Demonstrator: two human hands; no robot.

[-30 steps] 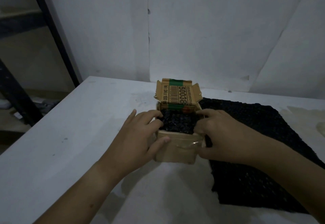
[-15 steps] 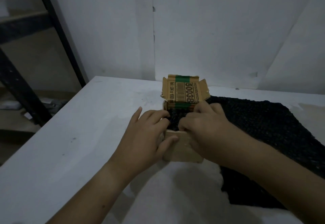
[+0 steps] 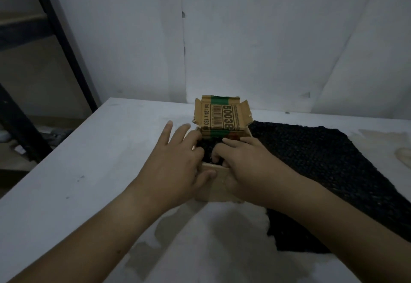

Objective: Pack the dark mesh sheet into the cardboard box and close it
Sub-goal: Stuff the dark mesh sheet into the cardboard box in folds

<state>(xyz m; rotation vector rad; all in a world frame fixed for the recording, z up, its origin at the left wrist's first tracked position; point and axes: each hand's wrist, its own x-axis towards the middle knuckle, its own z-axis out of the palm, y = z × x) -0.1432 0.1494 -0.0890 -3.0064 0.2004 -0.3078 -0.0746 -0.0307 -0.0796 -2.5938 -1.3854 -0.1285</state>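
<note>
A small cardboard box [image 3: 219, 181] stands mid-table, its printed lid flap [image 3: 222, 117] raised at the back. Dark mesh [image 3: 208, 149] fills the open top. My left hand [image 3: 175, 167] clasps the box's left front corner, thumb on the front wall and fingers over the left rim. My right hand [image 3: 246, 165] lies across the right side with its fingers curled down into the mesh inside and its palm against the front wall. A larger dark mesh sheet [image 3: 322, 162] lies flat on the table, right of the box, partly under my right forearm.
The white table [image 3: 89, 171] ends at a left edge, beyond which a black metal frame [image 3: 64, 38] and floor clutter show. A white wall stands close behind the box. A pale stain marks the table's far right.
My right hand has moved from the box's right rim over the opening, and its fingers now press into the mesh. My left hand's fingers have spread a little. The view has shifted slightly.
</note>
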